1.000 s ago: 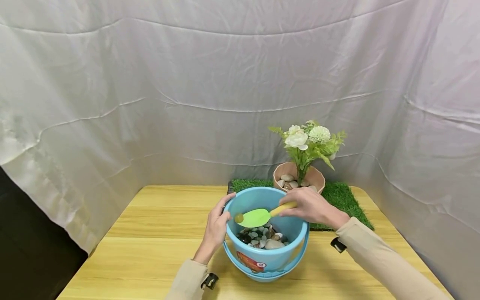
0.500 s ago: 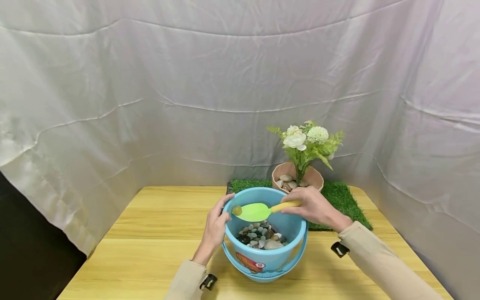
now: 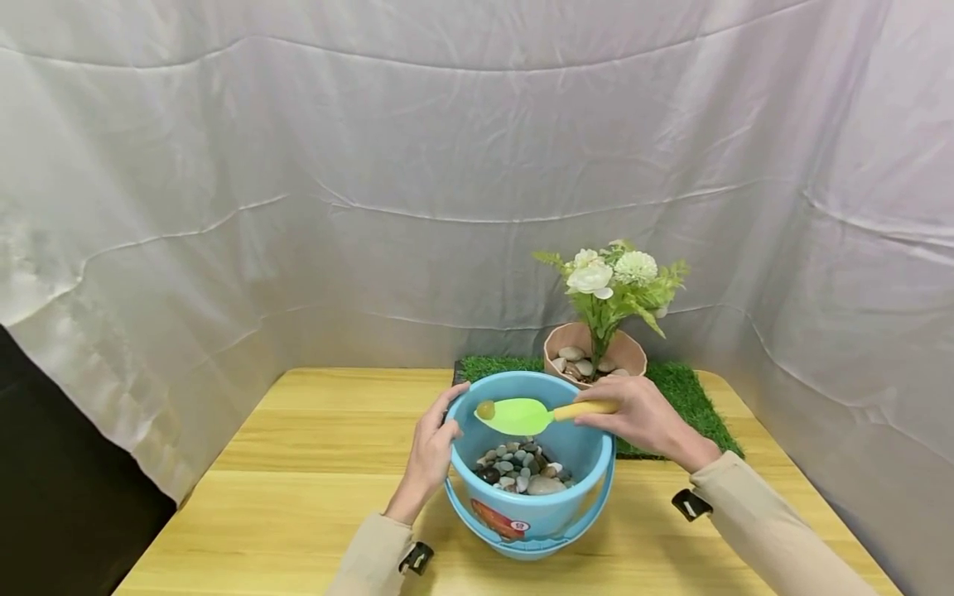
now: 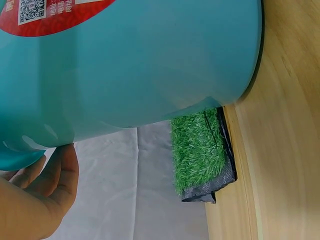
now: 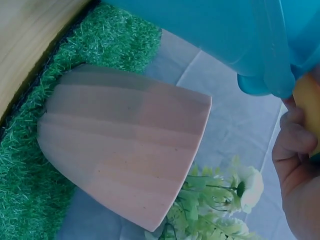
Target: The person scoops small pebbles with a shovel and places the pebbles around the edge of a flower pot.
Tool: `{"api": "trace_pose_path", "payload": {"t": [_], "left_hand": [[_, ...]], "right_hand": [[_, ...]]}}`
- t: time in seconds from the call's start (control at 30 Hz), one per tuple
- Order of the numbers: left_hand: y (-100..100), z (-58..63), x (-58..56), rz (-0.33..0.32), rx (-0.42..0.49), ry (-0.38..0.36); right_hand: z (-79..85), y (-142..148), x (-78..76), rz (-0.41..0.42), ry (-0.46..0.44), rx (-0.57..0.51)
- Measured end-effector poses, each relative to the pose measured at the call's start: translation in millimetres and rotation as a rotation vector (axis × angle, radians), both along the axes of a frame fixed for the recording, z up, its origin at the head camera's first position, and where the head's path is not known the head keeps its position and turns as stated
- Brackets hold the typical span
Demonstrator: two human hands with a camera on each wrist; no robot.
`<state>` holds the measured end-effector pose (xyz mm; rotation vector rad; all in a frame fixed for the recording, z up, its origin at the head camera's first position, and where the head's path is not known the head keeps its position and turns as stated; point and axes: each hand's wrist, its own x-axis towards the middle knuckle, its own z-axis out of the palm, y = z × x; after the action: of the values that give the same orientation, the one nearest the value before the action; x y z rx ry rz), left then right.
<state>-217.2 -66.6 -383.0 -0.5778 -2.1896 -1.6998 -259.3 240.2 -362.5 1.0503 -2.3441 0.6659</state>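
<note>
My left hand [image 3: 428, 451] grips the rim of a light blue bucket [image 3: 547, 515] at its left side, thumb inside and fingers outside. Many small pebbles [image 3: 522, 476] cover the bucket's bottom. In my right hand [image 3: 644, 418] is the yellow handle of a small toy shovel [image 3: 514, 418], pinched between thumb and fingers. Its lime green blade lies nearly level over the bucket's opening, pointing left. One yellowish-brown pebble [image 3: 485, 410] rests at the blade's tip. The left wrist view shows fingers [image 4: 62, 177] against the bucket's side; the right wrist view shows the handle [image 5: 307, 105] at its edge.
Behind the bucket, a pink flowerpot [image 5: 130, 145] with stones and white flowers [image 3: 619, 273] stands on a green turf mat [image 3: 681, 406]. The bucket's blue carrying handle hangs down in front. Grey cloth surrounds the wooden table [image 3: 320, 472].
My right hand has raised the shovel a little and drawn it rightward, with the pebble still at its tip. The left hand keeps its hold on the bucket rim.
</note>
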Motion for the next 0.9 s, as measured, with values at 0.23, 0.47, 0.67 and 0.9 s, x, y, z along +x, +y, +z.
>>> {"api": "trace_pose_path", "payload": {"t": [0.23,0.47,0.67,0.9], "left_hand": [[0,0.0,0.1,0.002,0.001,-0.009],[0,-0.3,-0.9,0.009,0.011,-0.013],[1,-1.1,0.1,0.020,0.013,-0.020],[1,0.2,1.3,0.031,0.017,-0.022]], "right_hand": [[3.4,9,2.5,0.049,-0.004,-0.029],[7.5,19,5.2,0.060,-0.064,-0.041],[12.2,27,7.5,0.010,-0.048,-0.054],[15.5,35,5.7,-0.039,0.009,-0.082]]}}
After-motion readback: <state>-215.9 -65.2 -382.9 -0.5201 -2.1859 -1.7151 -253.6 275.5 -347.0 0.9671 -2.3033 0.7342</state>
